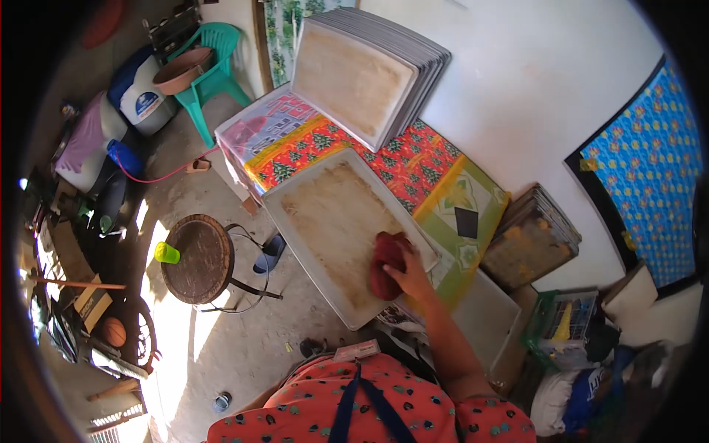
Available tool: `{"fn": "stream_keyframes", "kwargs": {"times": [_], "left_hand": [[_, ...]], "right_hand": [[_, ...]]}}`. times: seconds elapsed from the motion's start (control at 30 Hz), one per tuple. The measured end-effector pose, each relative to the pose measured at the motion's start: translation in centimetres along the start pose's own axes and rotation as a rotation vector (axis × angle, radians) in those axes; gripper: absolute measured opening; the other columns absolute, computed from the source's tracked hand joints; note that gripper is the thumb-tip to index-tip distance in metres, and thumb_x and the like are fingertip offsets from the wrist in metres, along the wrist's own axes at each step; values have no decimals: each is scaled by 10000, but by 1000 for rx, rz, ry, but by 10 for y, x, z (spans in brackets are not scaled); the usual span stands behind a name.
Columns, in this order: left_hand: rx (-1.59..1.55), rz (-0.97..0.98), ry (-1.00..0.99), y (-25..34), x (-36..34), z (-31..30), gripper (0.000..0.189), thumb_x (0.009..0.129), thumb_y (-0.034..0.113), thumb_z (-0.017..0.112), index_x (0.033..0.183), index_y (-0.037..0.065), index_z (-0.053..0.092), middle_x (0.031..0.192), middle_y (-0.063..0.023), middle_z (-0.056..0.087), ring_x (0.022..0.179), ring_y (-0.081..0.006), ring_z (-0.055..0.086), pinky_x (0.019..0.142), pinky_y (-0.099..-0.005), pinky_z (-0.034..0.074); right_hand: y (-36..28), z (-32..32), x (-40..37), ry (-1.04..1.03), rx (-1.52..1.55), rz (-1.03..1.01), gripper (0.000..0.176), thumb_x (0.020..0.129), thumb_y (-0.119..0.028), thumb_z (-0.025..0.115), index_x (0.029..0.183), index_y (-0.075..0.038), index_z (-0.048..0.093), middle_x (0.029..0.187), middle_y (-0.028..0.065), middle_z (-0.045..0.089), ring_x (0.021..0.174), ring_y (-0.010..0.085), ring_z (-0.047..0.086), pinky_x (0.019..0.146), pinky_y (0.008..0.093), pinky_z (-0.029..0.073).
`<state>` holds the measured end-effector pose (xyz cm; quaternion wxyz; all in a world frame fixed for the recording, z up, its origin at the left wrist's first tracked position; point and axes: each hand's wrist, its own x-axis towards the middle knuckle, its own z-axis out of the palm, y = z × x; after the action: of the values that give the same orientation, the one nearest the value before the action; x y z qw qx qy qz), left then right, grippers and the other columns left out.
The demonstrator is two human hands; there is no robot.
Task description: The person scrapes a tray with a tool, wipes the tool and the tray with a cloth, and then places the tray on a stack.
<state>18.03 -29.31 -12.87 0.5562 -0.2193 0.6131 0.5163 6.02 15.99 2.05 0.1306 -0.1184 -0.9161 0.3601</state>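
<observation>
My right hand (412,277) is closed on a dark red cloth (387,266), which it presses onto the right part of a metal tray (332,221). The tray has brownish stains along its edges and overhangs the front of a table with a patterned cover (284,166). A tall stack of similar trays (354,77) leans at the back of the table. My left hand is not in view.
A round stool (197,258) with a green cup (168,253) stands at left. Behind it is a green chair (214,44) holding a brown basin (181,72). More trays (532,247) lean by the wall at right, near a green crate (546,317). A basketball (112,332) lies far left.
</observation>
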Motion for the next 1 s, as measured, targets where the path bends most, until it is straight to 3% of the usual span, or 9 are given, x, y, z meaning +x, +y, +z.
{"fn": "stream_keyframes", "kwargs": {"times": [0.17, 0.23, 0.3, 0.4, 0.53, 0.67, 0.7, 0.8, 1.0], "left_hand": [[-589, 311, -691, 146, -35, -15, 503, 939, 482, 413, 1229, 86, 523, 1282, -136, 542, 1152, -275, 540, 960, -454, 414], [-735, 517, -472, 212, -32, -19, 490, 936, 419, 461, 1305, 97, 450, 1301, -148, 522, 1182, -356, 507, 974, -517, 381], [391, 724, 446, 245, 17, -37, 566, 888, 334, 563, 1376, 131, 361, 1419, -185, 371, 1285, -435, 359, 1020, -601, 277], [1213, 786, 909, 300, -39, 22, 745, 801, 259, 662, 1430, 173, 272, 1507, -201, 157, 1371, -452, 156, 1068, -621, 152], [1369, 684, 783, 331, -38, 43, 849, 747, 236, 698, 1449, 196, 222, 1530, -192, 5, 1403, -422, 13, 1083, -619, 84], [340, 911, 590, 319, 46, 2, 831, 768, 208, 674, 1451, 152, 202, 1444, -218, 293, 1320, -396, 310, 1020, -593, 268], [-23, 574, 464, 326, 49, -2, 722, 834, 283, 609, 1430, 100, 245, 1382, -181, 403, 1235, -341, 435, 979, -505, 361], [-473, 289, 13, 334, 37, 9, 692, 870, 436, 560, 1405, 80, 302, 1400, -141, 400, 1233, -309, 441, 987, -427, 377], [-679, 485, -330, 316, 68, 52, 644, 926, 521, 428, 1408, 107, 322, 1420, -120, 397, 1259, -305, 424, 1052, -461, 337]], "right_hand": [[-9, 13, -13, -107, -40, -10, 638, 770, -392, 695, 1298, -103, 482, 1350, 287, 372, 1217, 439, 396, 1031, 477, 320], [-5, -1, -4, -39, -26, -2, 615, 772, -376, 695, 1285, -100, 498, 1340, 290, 384, 1213, 439, 398, 1026, 483, 323], [9, -21, 9, 71, -105, 23, 549, 768, -329, 696, 1231, -75, 547, 1285, 283, 446, 1183, 424, 435, 1006, 459, 356], [64, -55, 31, 272, -112, 143, 450, 760, -253, 705, 1146, -50, 592, 1168, 210, 554, 1091, 360, 521, 936, 416, 415], [120, -107, 43, 329, -102, 454, 392, 755, -203, 710, 1098, -39, 615, 1063, 178, 597, 1042, 319, 546, 913, 425, 423], [126, -118, 45, 327, 21, 550, 407, 771, -231, 702, 1118, -44, 605, 1071, 161, 594, 1009, 299, 561, 883, 394, 437], [121, -109, 45, 323, 19, 481, 416, 773, -233, 702, 1132, -50, 599, 1077, 154, 595, 995, 290, 567, 866, 379, 448], [88, -77, 42, 193, 22, 83, 632, 750, -390, 712, 1245, -49, 517, 1205, 217, 528, 1134, 371, 488, 988, 446, 360], [-36, -10, 4, -255, -321, -180, 690, 678, -403, 745, 1279, -164, 505, 1331, 207, 434, 1245, 431, 375, 1045, 474, 308]]}}
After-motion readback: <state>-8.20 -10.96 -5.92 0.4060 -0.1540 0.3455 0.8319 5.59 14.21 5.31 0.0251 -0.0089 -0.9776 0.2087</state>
